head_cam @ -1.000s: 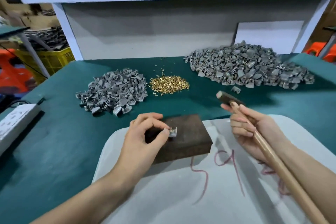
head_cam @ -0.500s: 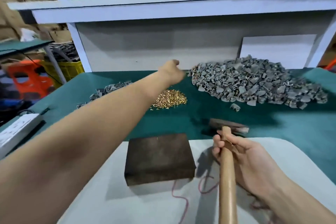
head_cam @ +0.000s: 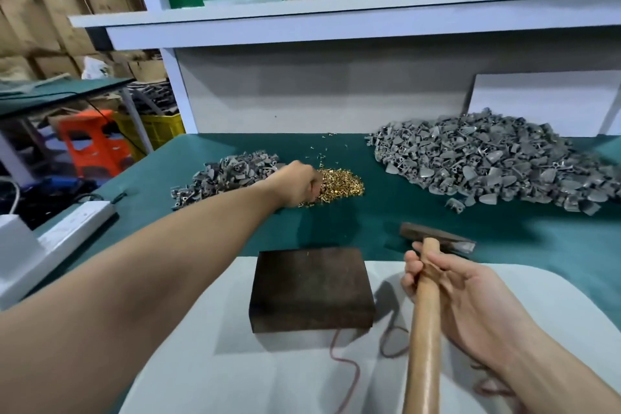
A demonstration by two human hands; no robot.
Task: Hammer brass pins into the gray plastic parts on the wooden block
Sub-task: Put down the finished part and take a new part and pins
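one left hand point(head_cam: 297, 183) dug into glittering brass pins point(head_cam: 342, 181), fingers' point(head_cam: 314, 190) grasp unclear, right hand point(head_cam: 470, 306) clasping wooden-handled hammer point(head_cam: 425, 346)

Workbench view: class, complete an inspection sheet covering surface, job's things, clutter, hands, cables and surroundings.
Surface: green mat, with a white sheet at the near edge.
Job's things: wooden block on the sheet, no part on it; brass pins between small gray pile and large gray pile.
Clutter: stray pins behind the heap.
Hands: left hand in the brass pins; right hand grips hammer.
Cables: power strip at left.
Surroundings: shelf above, orange stool, cardboard boxes.
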